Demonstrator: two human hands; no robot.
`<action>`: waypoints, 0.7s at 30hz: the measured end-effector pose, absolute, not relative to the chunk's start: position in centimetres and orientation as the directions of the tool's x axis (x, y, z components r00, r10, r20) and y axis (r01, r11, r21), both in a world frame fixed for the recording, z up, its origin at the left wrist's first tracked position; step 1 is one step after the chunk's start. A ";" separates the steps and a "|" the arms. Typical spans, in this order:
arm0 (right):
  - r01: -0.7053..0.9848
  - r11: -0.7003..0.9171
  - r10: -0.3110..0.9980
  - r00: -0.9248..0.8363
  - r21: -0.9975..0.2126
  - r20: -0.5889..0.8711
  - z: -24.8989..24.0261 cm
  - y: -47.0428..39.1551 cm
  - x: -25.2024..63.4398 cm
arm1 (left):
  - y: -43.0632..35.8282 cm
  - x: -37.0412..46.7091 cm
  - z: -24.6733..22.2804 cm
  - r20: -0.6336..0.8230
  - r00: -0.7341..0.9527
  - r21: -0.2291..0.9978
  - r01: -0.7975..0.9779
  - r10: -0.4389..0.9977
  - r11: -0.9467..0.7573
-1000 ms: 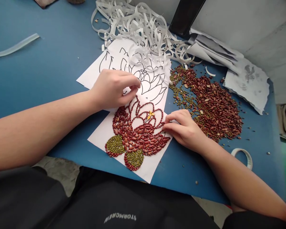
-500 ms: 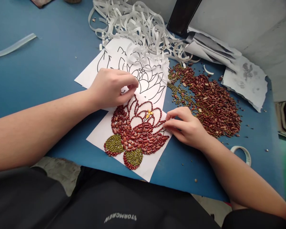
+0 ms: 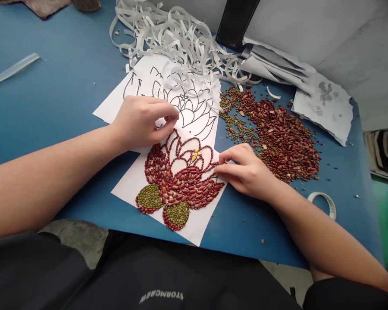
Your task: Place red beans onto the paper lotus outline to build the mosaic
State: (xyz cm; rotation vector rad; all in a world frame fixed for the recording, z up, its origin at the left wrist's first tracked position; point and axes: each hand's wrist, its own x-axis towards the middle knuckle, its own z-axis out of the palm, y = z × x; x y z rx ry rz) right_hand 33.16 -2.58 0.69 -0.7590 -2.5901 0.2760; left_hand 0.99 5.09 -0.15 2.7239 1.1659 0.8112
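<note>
On a white sheet near the table's front edge lies a flower picture made of red beans, with two rounded patches filled with green mung beans. A small yellow piece sits among its outlined petals. My left hand hovers over the sheet's top left edge, thumb and fingers curled close together; whatever they pinch is hidden. At the right edge of the bean flower, my right hand has thumb and forefinger pinched by a petal's outline. A bean there cannot be made out. Behind lies a line-drawn flower sheet.
A heap of red and green beans spreads at the right. Curled white paper strips pile at the back, beside a dark upright object and crumpled papers. A tape roll lies near my right forearm.
The whole view has shifted slightly, so things appear further left. My right hand's thumb and fingers have moved a little at the petal edge; my left hand keeps its pose.
</note>
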 end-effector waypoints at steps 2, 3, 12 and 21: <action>0.509 0.779 0.621 -0.705 -0.365 0.343 1.4 -1.5 34.3 | 5.1 1.0 -0.2 0.448 0.570 0.262 0.652 0.688 -0.711; 0.562 0.734 0.678 -0.645 -0.382 0.353 1.8 -0.8 35.1 | 5.1 1.0 -0.2 0.453 0.568 0.263 0.651 0.687 -0.712; 0.844 0.422 0.894 -0.326 -0.332 0.307 0.1 4.3 40.2 | 5.2 1.0 0.0 0.431 0.569 0.284 0.650 0.700 -0.704; 0.845 0.452 0.880 -0.370 -0.285 0.297 -0.6 4.7 40.3 | 5.2 1.1 0.0 0.447 0.575 0.258 0.650 0.685 -0.715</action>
